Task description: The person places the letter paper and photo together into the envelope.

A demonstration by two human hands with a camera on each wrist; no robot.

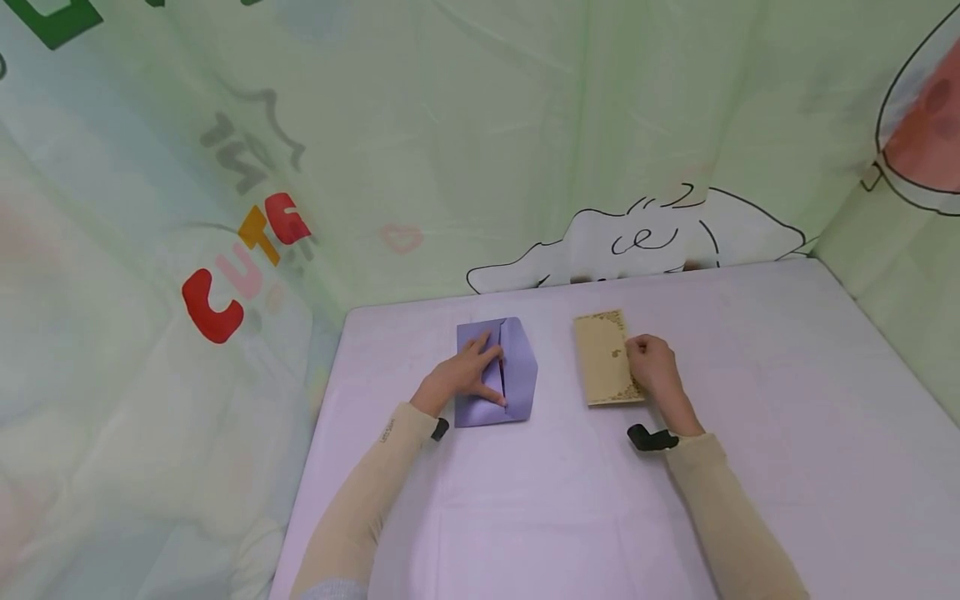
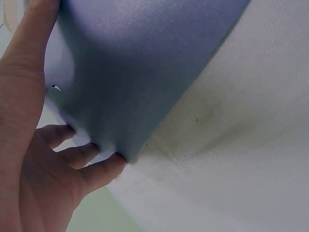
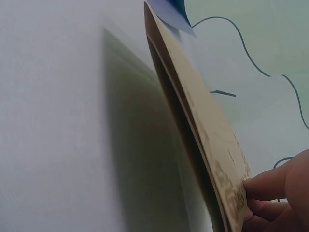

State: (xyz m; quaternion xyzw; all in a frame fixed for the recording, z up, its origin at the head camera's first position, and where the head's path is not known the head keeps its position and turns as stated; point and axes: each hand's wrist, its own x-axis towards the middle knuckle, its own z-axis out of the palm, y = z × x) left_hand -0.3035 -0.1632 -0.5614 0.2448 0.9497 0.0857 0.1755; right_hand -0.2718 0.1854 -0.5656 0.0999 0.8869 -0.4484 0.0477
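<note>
A purple envelope (image 1: 480,410) lies on the table with its pointed flap (image 1: 520,367) opened out to the right. My left hand (image 1: 474,371) rests across it, thumb and fingers spread along the slit of its mouth, which gapes slightly. In the left wrist view, several fingertips touch the envelope (image 2: 145,58) along its edge. To the right, my right hand (image 1: 651,367) pinches a folded tan card (image 1: 600,358) with dark ornamental corners by its right edge. The right wrist view shows the card (image 3: 193,106) raised at a slant above the table, its folded layers slightly parted, a shadow beneath it.
A pale lilac cloth covers the table (image 1: 540,517). Behind it hangs a light green printed curtain (image 1: 450,150), meeting the table's back edge. Black wrist-worn devices sit at the left wrist (image 1: 440,429) and the right wrist (image 1: 651,437).
</note>
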